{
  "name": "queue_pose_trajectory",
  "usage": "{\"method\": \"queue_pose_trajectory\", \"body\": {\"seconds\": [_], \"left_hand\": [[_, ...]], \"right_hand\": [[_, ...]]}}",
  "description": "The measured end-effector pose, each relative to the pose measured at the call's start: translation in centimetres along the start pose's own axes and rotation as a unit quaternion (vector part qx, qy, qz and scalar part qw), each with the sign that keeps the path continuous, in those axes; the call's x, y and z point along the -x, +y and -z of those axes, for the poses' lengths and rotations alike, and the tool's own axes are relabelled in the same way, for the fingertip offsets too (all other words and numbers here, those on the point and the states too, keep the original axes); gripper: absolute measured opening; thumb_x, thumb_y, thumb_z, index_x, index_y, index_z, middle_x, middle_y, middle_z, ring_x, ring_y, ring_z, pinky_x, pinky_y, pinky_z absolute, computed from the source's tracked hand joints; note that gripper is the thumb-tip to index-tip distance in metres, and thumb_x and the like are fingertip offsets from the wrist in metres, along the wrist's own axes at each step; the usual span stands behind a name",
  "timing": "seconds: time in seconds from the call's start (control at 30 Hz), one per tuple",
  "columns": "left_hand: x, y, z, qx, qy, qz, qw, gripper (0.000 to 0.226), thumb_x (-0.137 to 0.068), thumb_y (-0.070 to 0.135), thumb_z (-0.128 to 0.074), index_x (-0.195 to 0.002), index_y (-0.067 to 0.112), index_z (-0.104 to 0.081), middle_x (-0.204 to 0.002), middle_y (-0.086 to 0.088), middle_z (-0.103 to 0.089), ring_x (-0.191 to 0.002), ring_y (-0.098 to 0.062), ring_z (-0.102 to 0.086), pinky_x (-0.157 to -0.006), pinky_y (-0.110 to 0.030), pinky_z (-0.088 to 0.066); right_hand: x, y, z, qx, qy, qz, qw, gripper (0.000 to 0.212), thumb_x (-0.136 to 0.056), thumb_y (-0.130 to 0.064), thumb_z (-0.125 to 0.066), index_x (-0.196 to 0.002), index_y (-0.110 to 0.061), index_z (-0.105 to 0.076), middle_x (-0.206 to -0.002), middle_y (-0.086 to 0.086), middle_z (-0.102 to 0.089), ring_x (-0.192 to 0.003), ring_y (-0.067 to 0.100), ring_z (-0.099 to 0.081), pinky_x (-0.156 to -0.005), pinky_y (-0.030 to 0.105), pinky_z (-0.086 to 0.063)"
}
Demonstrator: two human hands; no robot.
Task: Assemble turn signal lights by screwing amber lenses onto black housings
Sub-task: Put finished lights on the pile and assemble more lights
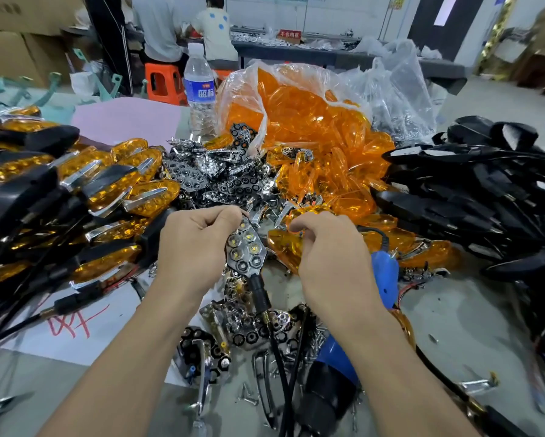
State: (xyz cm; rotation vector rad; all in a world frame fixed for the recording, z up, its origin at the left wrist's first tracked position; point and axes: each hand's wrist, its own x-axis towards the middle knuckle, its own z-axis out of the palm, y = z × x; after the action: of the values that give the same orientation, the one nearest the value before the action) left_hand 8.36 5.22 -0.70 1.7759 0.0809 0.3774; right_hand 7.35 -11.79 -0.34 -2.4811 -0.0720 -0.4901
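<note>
- Grey worktable (460,313) is crowded with parts; two people sit at a bench far behind.
- Left hand (198,244) — fingers curled round the top end of the black housing (246,252), its reflector face turned up.
- Right hand (331,257) — fingers closed on an amber lens (284,246), just beside the housing.
- Bag of lenses (296,111) lies behind, finished lights (107,184) lie at the left, and a blue power tool (386,271) lies by the right hand.

The amber lenses (312,121) are seen to be glossy, translucent plastic, and the bag (391,86) thin, crinkled clear film. A mirror-bright chrome finish is shown by the reflector plates (201,175); the black housings (485,190) are moulded in smooth, faintly sheened plastic.
</note>
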Motion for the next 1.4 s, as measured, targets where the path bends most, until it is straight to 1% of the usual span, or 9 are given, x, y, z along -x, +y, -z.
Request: {"method": "queue_pose_trajectory", "body": {"seconds": [0.1,0.27,0.4,0.53,0.67,0.77,0.93,1.23,1.4], "left_hand": [[0.1,0.4,-0.1,0.005,0.016,0.009,1.000,0.033,-0.099,0.033,-0.068,-0.071,0.048,-0.079,-0.078,-0.010,-0.062,-0.079,-0.017,-0.051,-0.065,-0.022,-0.053],[0.1,0.8,0.2,0.007,0.027,0.004,1.000,0.042,-0.099,0.034,-0.068,-0.062,0.053,-0.075,-0.057,-0.019,-0.051,-0.050,-0.014,-0.040,-0.043,-0.020,-0.043],[-0.2,0.5,0.5,-0.005,0.035,0.012,0.999,0.037,-0.098,0.030,-0.069,-0.061,0.032,-0.069,-0.075,-0.008,-0.055,-0.068,-0.016,-0.044,-0.047,-0.004,-0.043],[-0.3,0.3,0.6,-0.006,0.035,0.011,0.999,0.040,-0.098,0.029,-0.069,-0.058,0.031,-0.071,-0.079,-0.003,-0.056,-0.047,0.002,-0.047,-0.043,-0.003,-0.040],[-0.3,0.1,0.6,-0.005,0.026,0.016,1.000,0.034,-0.098,0.032,-0.069,-0.066,0.021,-0.076,-0.081,-0.001,-0.054,-0.074,-0.015,-0.044,-0.049,-0.006,-0.043],[-0.2,0.2,0.5,-0.006,0.021,0.019,1.000,0.041,-0.099,0.033,-0.068,-0.058,0.038,-0.071,-0.081,0.000,-0.056,-0.076,-0.015,-0.046,-0.057,-0.020,-0.047],[-0.1,0.8,0.4,0.001,0.028,0.014,1.000,0.050,-0.100,0.032,-0.067,-0.057,0.059,-0.070,-0.084,-0.001,-0.057,-0.077,-0.015,-0.046,-0.049,-0.002,-0.041],[-0.4,0.3,0.9,0.044,0.035,0.044,0.997,0.028,-0.099,0.029,-0.069,-0.075,0.039,-0.075,-0.088,-0.006,-0.055,-0.081,-0.018,-0.046,-0.049,-0.001,-0.043],[-0.4,0.2,0.9,0.032,0.025,0.039,0.998,0.043,-0.099,0.029,-0.069,-0.057,0.041,-0.074,-0.086,-0.003,-0.055,-0.081,-0.017,-0.046,-0.049,0.000,-0.042]], "right_hand": [[0.4,-0.9,0.0,0.083,0.062,0.029,0.994,0.033,-0.088,-0.002,-0.058,-0.091,-0.030,-0.073,-0.080,-0.013,-0.051,-0.086,0.014,-0.043,-0.067,0.033,-0.030],[0.5,-1.0,0.3,0.095,-0.008,0.005,0.995,0.024,-0.087,-0.014,-0.060,-0.086,-0.032,-0.075,-0.080,-0.012,-0.065,-0.076,0.014,-0.058,-0.059,0.030,-0.040],[-0.1,-0.3,1.3,0.056,-0.039,-0.043,0.997,0.021,-0.091,-0.019,-0.062,-0.097,-0.032,-0.077,-0.082,-0.013,-0.071,-0.077,0.012,-0.065,-0.069,0.035,-0.058],[-0.5,0.2,1.4,0.007,-0.106,-0.033,0.994,0.017,-0.097,-0.029,-0.063,-0.104,-0.031,-0.078,-0.092,-0.014,-0.070,-0.081,0.011,-0.066,-0.080,0.042,-0.060],[0.0,0.1,0.8,0.074,-0.158,-0.009,0.985,0.018,-0.093,-0.035,-0.069,-0.111,-0.034,-0.072,-0.109,-0.011,-0.070,-0.106,0.016,-0.062,-0.090,0.039,-0.055],[0.1,-0.2,0.5,0.098,-0.122,-0.001,0.988,0.016,-0.091,-0.019,-0.065,-0.094,-0.032,-0.073,-0.095,-0.013,-0.070,-0.093,0.015,-0.064,-0.076,0.033,-0.055],[0.3,-0.4,0.4,0.044,0.032,-0.012,0.998,0.011,-0.090,-0.022,-0.066,-0.083,-0.030,-0.066,-0.084,-0.014,-0.063,-0.072,0.010,-0.059,-0.066,0.031,-0.048],[0.4,-0.5,0.3,-0.124,0.036,-0.032,0.991,0.009,-0.084,-0.025,-0.061,-0.078,-0.028,-0.056,-0.060,-0.007,-0.064,-0.048,0.011,-0.051,-0.051,0.032,-0.045],[0.4,-0.5,0.5,-0.141,0.118,-0.050,0.982,0.018,-0.094,-0.022,-0.067,-0.085,-0.031,-0.055,-0.064,-0.013,-0.067,-0.052,0.008,-0.058,-0.047,0.017,-0.041]]}}
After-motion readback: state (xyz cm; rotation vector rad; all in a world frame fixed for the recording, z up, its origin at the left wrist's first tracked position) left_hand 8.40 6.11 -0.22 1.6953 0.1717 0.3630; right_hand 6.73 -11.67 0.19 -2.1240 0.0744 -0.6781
